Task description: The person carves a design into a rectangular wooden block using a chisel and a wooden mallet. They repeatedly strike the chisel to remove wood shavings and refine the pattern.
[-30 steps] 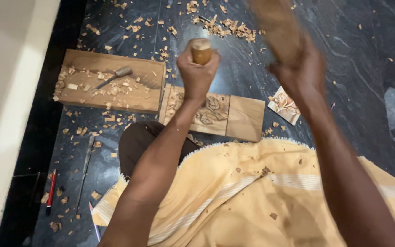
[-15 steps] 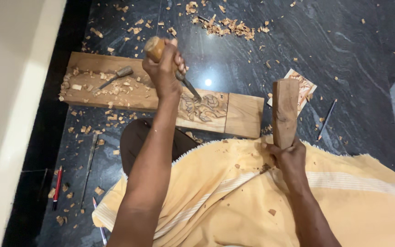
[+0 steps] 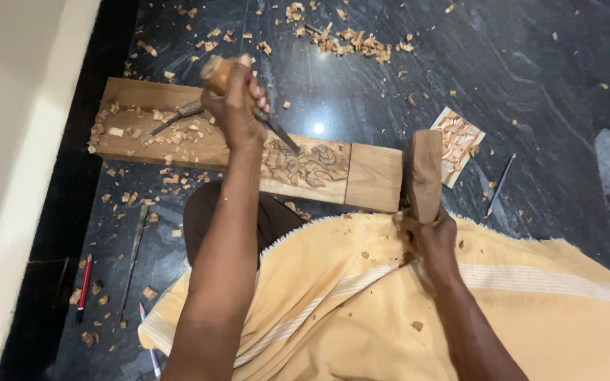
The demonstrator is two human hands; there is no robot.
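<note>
Presently, your left hand is clenched around the wooden handle of a chisel, whose metal blade slants down toward four o'clock and meets the carved panel at its tip. That carving, a leafy relief, occupies the middle stretch of a long wooden plank lying flat on the dark stone floor, running from about ten o'clock of the frame centre across to three o'clock. Your right hand grips the lower end of a wooden mallet, a plain rectangular block held upright, its top end just beside the plank's right end at roughly two o'clock from your wrist; it is apart from the chisel handle. A second chisel lies on the plank's left portion among loose chips, at nine o'clock from your left hand. A small carved tile rests on the floor just to the right of the mallet, and a pencil lies beyond it at three o'clock. Wood shavings are heaped at twelve o'clock on the floor. A yellow cloth covers your lap below both forearms, with a few chips on it. A red pen lies at eight o'clock near the pale wall edge.
</note>
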